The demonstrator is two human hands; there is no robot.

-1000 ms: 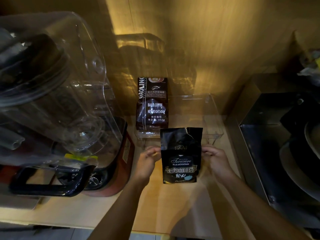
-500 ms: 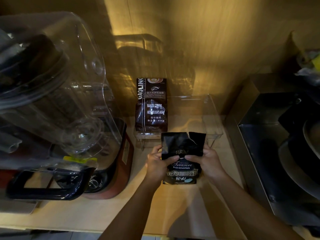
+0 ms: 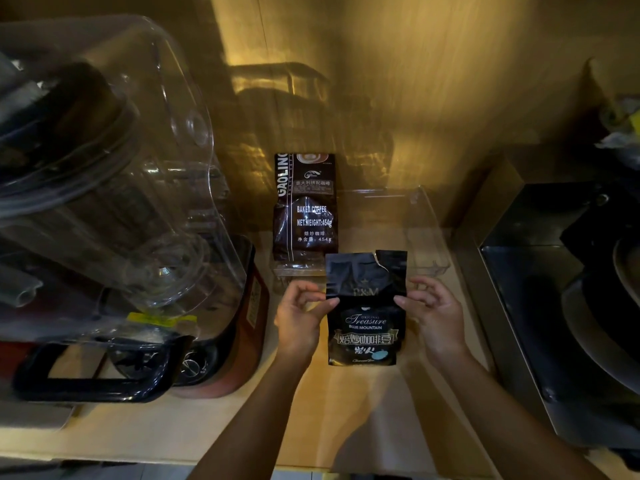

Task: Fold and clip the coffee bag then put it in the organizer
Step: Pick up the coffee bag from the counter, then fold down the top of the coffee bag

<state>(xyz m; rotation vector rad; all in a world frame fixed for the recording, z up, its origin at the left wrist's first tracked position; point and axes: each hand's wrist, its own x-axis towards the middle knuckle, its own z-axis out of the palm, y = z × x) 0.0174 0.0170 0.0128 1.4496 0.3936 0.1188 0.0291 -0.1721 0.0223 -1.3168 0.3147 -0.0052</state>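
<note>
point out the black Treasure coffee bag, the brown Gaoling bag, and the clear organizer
black Treasure coffee bag [image 3: 366, 320]: head view, front label.
brown Gaoling bag [image 3: 304, 216]: head view, front panel text.
clear organizer [image 3: 429, 233]: head view, right wall.

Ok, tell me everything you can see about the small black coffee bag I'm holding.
The black coffee bag is a glossy foil-like pouch, held upright over the wooden counter, just in front of the clear organizer. Its top edge is torn open with a jagged notch near the right corner, not yet folded, and no clip is on it. The front reads "Treasure Blue Mountain" above Chinese characters. The left hand pinches its left edge and the right hand its right edge, at mid-height.
</note>
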